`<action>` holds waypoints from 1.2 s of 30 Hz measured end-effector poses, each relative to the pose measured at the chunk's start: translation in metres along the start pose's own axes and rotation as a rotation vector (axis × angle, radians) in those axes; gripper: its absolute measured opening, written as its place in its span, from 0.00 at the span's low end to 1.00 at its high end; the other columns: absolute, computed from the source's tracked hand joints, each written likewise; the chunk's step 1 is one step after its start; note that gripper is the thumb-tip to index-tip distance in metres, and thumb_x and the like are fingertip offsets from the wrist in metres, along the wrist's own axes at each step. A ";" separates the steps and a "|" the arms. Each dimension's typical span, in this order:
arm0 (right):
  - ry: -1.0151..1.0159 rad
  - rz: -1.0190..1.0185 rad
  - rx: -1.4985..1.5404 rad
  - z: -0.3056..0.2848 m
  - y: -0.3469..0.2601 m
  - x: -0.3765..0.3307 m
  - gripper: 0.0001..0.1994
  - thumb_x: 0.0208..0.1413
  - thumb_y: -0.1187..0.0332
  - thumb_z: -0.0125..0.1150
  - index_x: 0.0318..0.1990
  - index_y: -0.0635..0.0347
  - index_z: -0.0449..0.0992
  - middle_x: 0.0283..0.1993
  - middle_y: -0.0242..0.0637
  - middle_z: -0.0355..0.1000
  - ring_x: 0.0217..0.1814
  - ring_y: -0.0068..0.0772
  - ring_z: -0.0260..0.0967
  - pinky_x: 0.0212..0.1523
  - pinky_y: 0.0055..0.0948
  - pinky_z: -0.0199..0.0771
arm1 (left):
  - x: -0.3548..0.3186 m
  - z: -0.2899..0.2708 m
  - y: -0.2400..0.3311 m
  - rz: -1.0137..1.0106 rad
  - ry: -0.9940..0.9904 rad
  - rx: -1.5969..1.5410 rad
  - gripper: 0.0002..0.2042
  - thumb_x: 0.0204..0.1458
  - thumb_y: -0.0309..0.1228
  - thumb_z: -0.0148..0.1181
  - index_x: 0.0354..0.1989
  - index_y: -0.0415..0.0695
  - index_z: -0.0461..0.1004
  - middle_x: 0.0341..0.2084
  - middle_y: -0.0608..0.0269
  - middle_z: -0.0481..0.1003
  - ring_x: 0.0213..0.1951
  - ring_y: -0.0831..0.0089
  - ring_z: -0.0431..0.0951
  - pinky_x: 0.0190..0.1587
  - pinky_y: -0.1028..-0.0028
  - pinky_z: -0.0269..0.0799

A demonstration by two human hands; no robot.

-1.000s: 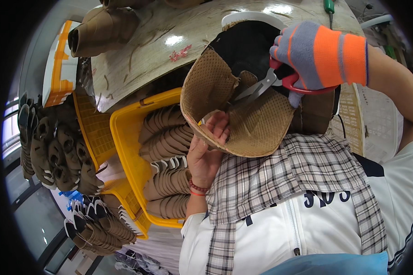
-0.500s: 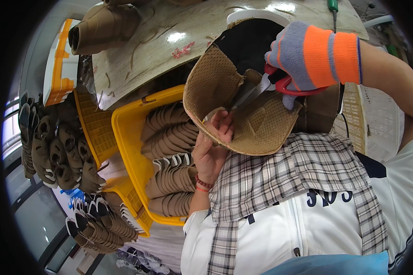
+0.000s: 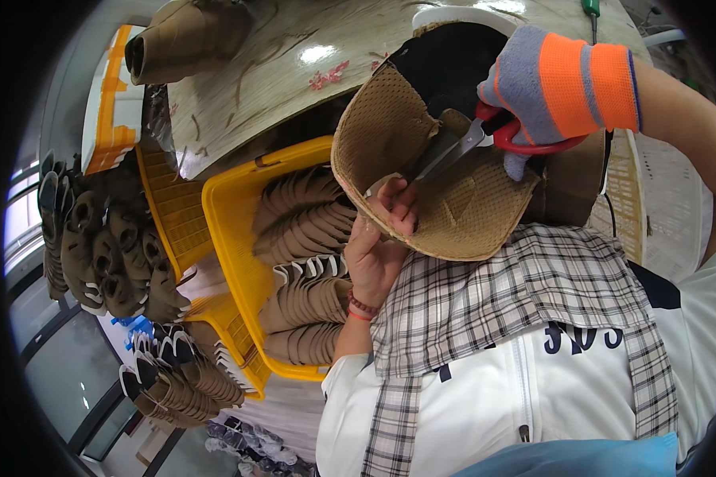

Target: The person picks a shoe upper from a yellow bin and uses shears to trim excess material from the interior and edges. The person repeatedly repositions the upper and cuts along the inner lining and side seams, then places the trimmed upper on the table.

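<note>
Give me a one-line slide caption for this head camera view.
Bare left hand holds a tan mesh shoe upper while the gloved right hand works red-handled scissors on it.

A worn, pale work table with a glossy patterned top lies up and to the left of the grip, bright ceiling light glaring off its surface. Directly left of the grip, a yellow plastic crate sits below the table edge, packed with rows of tan pieces. Further left stand more yellow latticed crates and loose heaps of brown shoe parts. Far down and left, a grey floor shows, with daylight from a window at the left rim.
</note>
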State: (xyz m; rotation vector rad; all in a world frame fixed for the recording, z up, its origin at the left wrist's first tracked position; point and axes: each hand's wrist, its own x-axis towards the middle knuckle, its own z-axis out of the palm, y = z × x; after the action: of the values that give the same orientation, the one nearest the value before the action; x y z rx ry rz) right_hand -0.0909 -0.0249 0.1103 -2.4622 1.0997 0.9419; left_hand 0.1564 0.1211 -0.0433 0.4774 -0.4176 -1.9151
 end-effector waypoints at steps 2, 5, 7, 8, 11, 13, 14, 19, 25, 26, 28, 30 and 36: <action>-0.045 0.028 0.016 -0.006 -0.002 -0.001 0.23 0.40 0.60 0.71 0.45 0.60 0.75 0.32 0.40 0.76 0.35 0.35 0.77 0.34 0.28 0.79 | 0.001 -0.005 -0.002 -0.001 -0.021 -0.014 0.27 0.54 0.36 0.56 0.59 0.36 0.58 0.60 0.50 0.58 0.62 0.58 0.59 0.62 0.64 0.56; -0.066 0.019 0.059 -0.005 -0.001 0.004 0.22 0.41 0.60 0.71 0.44 0.60 0.76 0.31 0.40 0.76 0.34 0.35 0.77 0.33 0.28 0.79 | 0.002 0.002 0.000 0.011 0.009 -0.018 0.25 0.54 0.36 0.56 0.56 0.36 0.61 0.59 0.50 0.59 0.61 0.58 0.60 0.60 0.64 0.57; -0.051 0.006 0.086 -0.005 0.001 0.007 0.22 0.41 0.59 0.71 0.44 0.60 0.76 0.31 0.40 0.76 0.34 0.36 0.77 0.32 0.28 0.79 | -0.002 0.011 0.002 0.018 0.080 -0.002 0.24 0.54 0.36 0.56 0.56 0.37 0.62 0.58 0.50 0.60 0.60 0.58 0.62 0.60 0.64 0.58; -0.036 0.018 0.085 -0.013 -0.001 0.000 0.22 0.41 0.59 0.71 0.44 0.60 0.76 0.31 0.40 0.76 0.34 0.36 0.77 0.33 0.28 0.79 | -0.004 0.013 0.002 0.030 0.095 0.004 0.24 0.54 0.36 0.56 0.56 0.36 0.61 0.58 0.51 0.60 0.59 0.58 0.62 0.60 0.64 0.58; -0.051 0.095 0.234 0.000 0.017 -0.014 0.23 0.41 0.58 0.71 0.43 0.60 0.76 0.31 0.40 0.76 0.34 0.38 0.77 0.33 0.29 0.78 | 0.003 0.010 0.002 0.013 0.060 0.024 0.23 0.55 0.36 0.55 0.55 0.37 0.60 0.57 0.52 0.61 0.59 0.59 0.63 0.60 0.63 0.58; -0.107 0.097 0.283 -0.001 0.024 -0.011 0.23 0.41 0.57 0.72 0.43 0.60 0.75 0.32 0.39 0.76 0.33 0.38 0.76 0.33 0.28 0.78 | 0.002 0.011 0.006 0.007 0.030 0.045 0.13 0.56 0.36 0.51 0.45 0.40 0.65 0.57 0.55 0.59 0.60 0.59 0.59 0.62 0.61 0.54; -0.150 0.094 0.263 -0.004 0.027 -0.009 0.23 0.41 0.57 0.72 0.44 0.60 0.75 0.32 0.39 0.76 0.33 0.36 0.76 0.32 0.27 0.77 | 0.003 0.016 0.007 0.023 0.040 0.072 0.12 0.57 0.36 0.50 0.42 0.41 0.67 0.57 0.56 0.59 0.61 0.59 0.58 0.62 0.61 0.52; -0.239 0.059 0.166 -0.022 0.027 -0.003 0.24 0.42 0.56 0.72 0.44 0.60 0.75 0.33 0.37 0.76 0.33 0.33 0.76 0.32 0.25 0.76 | 0.006 0.026 0.008 0.147 0.077 0.169 0.16 0.56 0.37 0.51 0.47 0.39 0.68 0.54 0.60 0.63 0.60 0.62 0.58 0.63 0.59 0.50; -0.229 -0.044 0.029 -0.029 0.005 0.024 0.25 0.42 0.55 0.71 0.45 0.61 0.74 0.33 0.36 0.76 0.33 0.31 0.75 0.32 0.24 0.75 | 0.014 0.028 0.011 0.157 0.072 0.150 0.16 0.54 0.40 0.53 0.42 0.40 0.69 0.50 0.61 0.66 0.58 0.62 0.59 0.64 0.58 0.48; -0.212 -0.056 0.019 -0.032 0.008 0.030 0.25 0.42 0.55 0.71 0.45 0.61 0.74 0.33 0.36 0.76 0.33 0.30 0.74 0.32 0.24 0.75 | 0.015 0.027 0.012 0.152 0.059 0.160 0.16 0.54 0.41 0.53 0.41 0.40 0.69 0.49 0.61 0.66 0.57 0.62 0.60 0.64 0.58 0.48; -0.207 -0.089 -0.010 -0.032 0.003 0.043 0.25 0.42 0.55 0.71 0.45 0.61 0.74 0.33 0.36 0.75 0.33 0.30 0.74 0.32 0.23 0.74 | 0.012 0.029 0.013 0.137 0.109 0.184 0.15 0.54 0.41 0.53 0.38 0.41 0.69 0.49 0.62 0.66 0.57 0.62 0.60 0.64 0.57 0.48; -0.217 -0.094 -0.023 -0.029 -0.003 0.044 0.25 0.42 0.54 0.71 0.45 0.61 0.74 0.33 0.35 0.75 0.32 0.29 0.74 0.32 0.23 0.74 | 0.011 0.028 0.013 0.117 0.133 0.199 0.14 0.53 0.41 0.54 0.36 0.41 0.68 0.48 0.63 0.66 0.57 0.62 0.60 0.64 0.57 0.48; -0.208 -0.103 -0.021 -0.025 -0.006 0.044 0.26 0.43 0.53 0.70 0.45 0.62 0.74 0.33 0.34 0.75 0.32 0.27 0.73 0.31 0.22 0.73 | 0.015 0.027 0.014 0.137 0.122 0.226 0.14 0.54 0.42 0.53 0.29 0.43 0.65 0.48 0.64 0.66 0.56 0.63 0.61 0.65 0.56 0.46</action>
State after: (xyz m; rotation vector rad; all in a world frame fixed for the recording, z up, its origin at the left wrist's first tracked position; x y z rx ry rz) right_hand -0.0532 -0.0577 0.0998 -2.3480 0.8903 1.1511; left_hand 0.1484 0.1043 -0.0155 0.6925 -0.5745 -1.7046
